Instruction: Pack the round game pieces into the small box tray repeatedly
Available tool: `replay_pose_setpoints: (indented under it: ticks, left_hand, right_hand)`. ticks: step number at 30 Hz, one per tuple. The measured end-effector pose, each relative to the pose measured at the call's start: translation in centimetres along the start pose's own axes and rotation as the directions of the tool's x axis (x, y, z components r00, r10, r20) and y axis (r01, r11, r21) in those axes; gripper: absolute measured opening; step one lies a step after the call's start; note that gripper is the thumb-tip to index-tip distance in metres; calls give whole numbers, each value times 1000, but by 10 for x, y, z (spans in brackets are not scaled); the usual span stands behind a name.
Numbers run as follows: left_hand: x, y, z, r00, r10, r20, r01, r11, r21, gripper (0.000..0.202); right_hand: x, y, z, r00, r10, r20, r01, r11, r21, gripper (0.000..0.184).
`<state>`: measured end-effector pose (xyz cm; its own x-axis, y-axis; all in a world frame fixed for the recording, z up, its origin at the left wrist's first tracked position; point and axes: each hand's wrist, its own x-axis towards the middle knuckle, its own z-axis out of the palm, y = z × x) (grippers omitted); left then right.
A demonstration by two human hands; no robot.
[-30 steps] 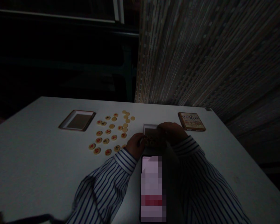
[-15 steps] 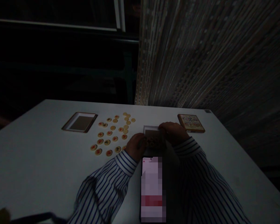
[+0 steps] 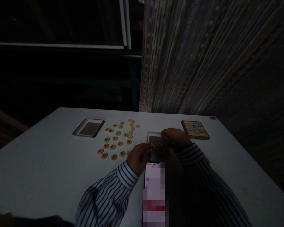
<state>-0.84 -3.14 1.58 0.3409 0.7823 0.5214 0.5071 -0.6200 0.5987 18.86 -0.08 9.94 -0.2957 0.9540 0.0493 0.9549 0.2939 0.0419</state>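
Note:
A small open box (image 3: 154, 133) lies in front of me, with several round Chinese chess pieces (image 3: 156, 145) in rows across its near part. My left hand (image 3: 138, 158) is closed at the box's left wall, fingertips beside the pieces; whether a piece is pinched there I cannot tell. Over the right wall my right hand (image 3: 176, 138) is curled, gripping the edge, its fingers partly in shadow. To the left, loose chess pieces (image 3: 112, 147) are scattered on the white table (image 3: 49, 164), some showing red or black characters and others plain.
A phone (image 3: 153, 189) lies just below the box, between my forearms. At the back left rests an open, shallow box part (image 3: 88, 128). A printed box lid (image 3: 196, 129) lies at the right. Behind the table hangs a string curtain (image 3: 175, 63).
The view has tilted and shifted slightly, so the table sits lower in it. Both hands stay at the box, and its chess pieces show more clearly between them.

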Motion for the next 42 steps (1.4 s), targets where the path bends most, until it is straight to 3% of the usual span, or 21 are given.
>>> replay_pose_setpoints:
  ticks: [8, 16, 22, 31, 35, 42]
  left_hand:
    - [-7, -4, -34, 996, 11, -85, -2, 995, 100, 23]
    - [-24, -39, -63, 983, -12, -181, 45, 982, 182, 25]
    - [-37, -59, -65, 969, 9, -245, 50, 971, 232, 24]
    - [-44, -72, -61, 985, -80, -153, 124, 944, 307, 24]
    - [-46, -74, -56, 982, -86, -170, 135, 945, 299, 25]
    - [-49, -80, -51, 985, -91, -145, 131, 947, 295, 28]
  right_hand:
    - [-1, -9, -4, 1000, -30, -7, 30, 1000, -1, 26]
    - [-1, -32, 3, 989, -136, -66, 132, 990, -55, 27]
    - [3, -51, 7, 980, -199, 3, 198, 978, -59, 26]
    - [10, -69, 19, 965, -258, -43, 261, 963, 64, 34]
    - [14, -80, 22, 949, -310, -64, 314, 947, 68, 41]
    - [19, -94, 29, 917, -392, -79, 397, 915, 67, 37]
